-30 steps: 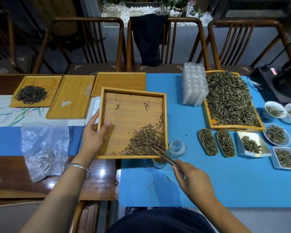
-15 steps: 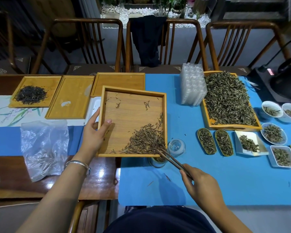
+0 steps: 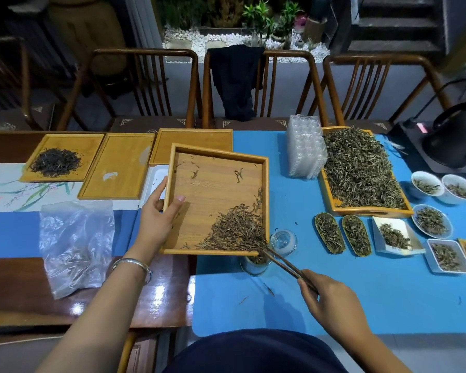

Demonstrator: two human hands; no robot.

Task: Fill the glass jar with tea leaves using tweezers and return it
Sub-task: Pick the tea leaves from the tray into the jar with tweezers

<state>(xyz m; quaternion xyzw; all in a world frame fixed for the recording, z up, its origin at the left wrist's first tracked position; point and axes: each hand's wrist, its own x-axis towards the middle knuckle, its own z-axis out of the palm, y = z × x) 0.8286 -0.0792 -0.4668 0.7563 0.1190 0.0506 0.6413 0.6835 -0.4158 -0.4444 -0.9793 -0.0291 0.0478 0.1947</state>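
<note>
My left hand [image 3: 156, 216] grips the left rim of a square wooden tray [image 3: 215, 157], tilted so brown tea leaves [image 3: 237, 230] pile in its near right corner. Under that corner stands a small glass jar [image 3: 253, 266] with some leaves inside, partly hidden by the tray's edge. My right hand [image 3: 331, 305] pinches dark tweezers [image 3: 285, 263] whose tips touch the leaf pile at the corner above the jar. A round glass lid [image 3: 283, 242] lies just right of the tray.
A large tray of green tea [image 3: 361, 168], a stack of clear plastic containers [image 3: 306, 149], and small dishes of leaves [image 3: 431, 219] sit at the right on the blue mat [image 3: 388, 300]. Flat wooden trays [image 3: 119, 168] and a plastic bag [image 3: 76, 243] lie at the left. A black kettle [image 3: 457, 138] stands far right.
My right hand has drawn back toward me and rightward, and the tweezer tips now sit at the tray's near right corner over the jar. The left hand keeps holding the tray.
</note>
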